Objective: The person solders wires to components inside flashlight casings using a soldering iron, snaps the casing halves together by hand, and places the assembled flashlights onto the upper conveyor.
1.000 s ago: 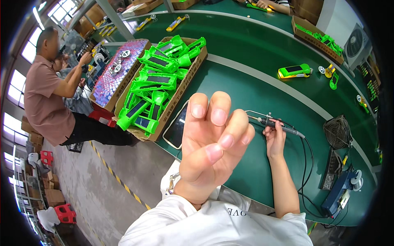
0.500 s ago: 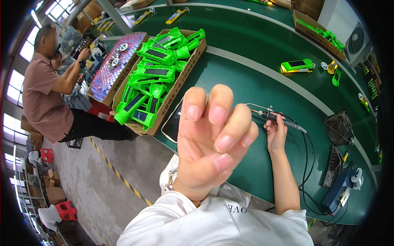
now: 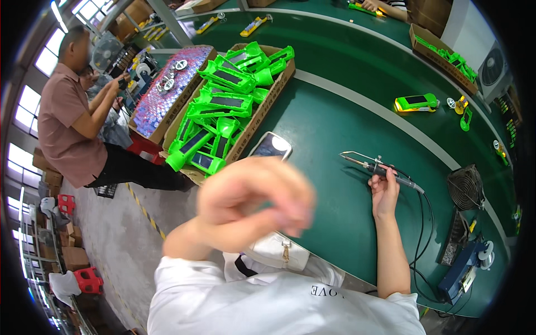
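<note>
My left hand (image 3: 254, 204) is raised close to the camera, blurred by motion. Its fingers curl toward the thumb with a gap inside the curl, and no object shows in it; the fingertips are too smeared to tell if they meet. On the right, my right hand (image 3: 385, 192) grips a soldering iron (image 3: 402, 180) with a dark handle and a thin wire guide along it. Its tip points left, above the green table (image 3: 335, 206). A phone (image 3: 272, 146) lies on the table beyond my left hand.
A carton (image 3: 267, 109) heaped with green solar lamp housings (image 3: 226, 103) stands left of the phone. A green-yellow lamp (image 3: 416, 103) lies on the far belt. At right are a fan (image 3: 465, 188) and a blue solder feeder (image 3: 462, 271). Another person (image 3: 70, 123) stands at left.
My left hand has moved down and left, turning and curling its fingers, which uncovers the phone. My right hand still holds the soldering iron; the whole view has shifted slightly.
</note>
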A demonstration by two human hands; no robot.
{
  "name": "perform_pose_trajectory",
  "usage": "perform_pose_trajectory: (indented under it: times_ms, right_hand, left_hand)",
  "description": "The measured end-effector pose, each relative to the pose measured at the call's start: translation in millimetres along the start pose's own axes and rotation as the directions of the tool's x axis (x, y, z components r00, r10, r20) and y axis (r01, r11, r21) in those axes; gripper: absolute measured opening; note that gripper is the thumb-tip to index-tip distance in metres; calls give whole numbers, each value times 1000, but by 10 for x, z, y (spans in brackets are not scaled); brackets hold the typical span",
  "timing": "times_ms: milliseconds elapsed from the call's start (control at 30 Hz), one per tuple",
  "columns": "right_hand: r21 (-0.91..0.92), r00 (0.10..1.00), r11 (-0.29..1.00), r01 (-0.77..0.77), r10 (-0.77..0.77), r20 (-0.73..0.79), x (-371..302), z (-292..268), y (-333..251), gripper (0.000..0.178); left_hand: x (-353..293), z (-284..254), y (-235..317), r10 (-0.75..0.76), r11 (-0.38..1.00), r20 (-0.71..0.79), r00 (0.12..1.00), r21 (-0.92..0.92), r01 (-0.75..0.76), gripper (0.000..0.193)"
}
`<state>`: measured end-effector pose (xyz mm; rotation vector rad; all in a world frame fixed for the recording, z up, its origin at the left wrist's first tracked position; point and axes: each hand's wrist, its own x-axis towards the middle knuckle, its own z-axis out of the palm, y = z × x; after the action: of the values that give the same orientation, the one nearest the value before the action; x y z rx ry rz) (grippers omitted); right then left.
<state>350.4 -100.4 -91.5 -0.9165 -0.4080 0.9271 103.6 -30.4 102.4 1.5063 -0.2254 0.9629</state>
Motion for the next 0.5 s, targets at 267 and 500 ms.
perform_pose_trajectory:
  times_ms: [267, 500]
  right_hand:
    - [-33, 999, 999, 17, -19, -40, -2, 8, 1, 23]
    - [5, 999, 1000, 6, -5, -39, -8, 9, -29, 20]
  left_hand:
    - [-1394, -1026, 967, 138, -198, -279, 950, 932, 303, 14]
    - [-2522, -1555, 1363, 213, -483, -948, 235, 107, 869, 22]
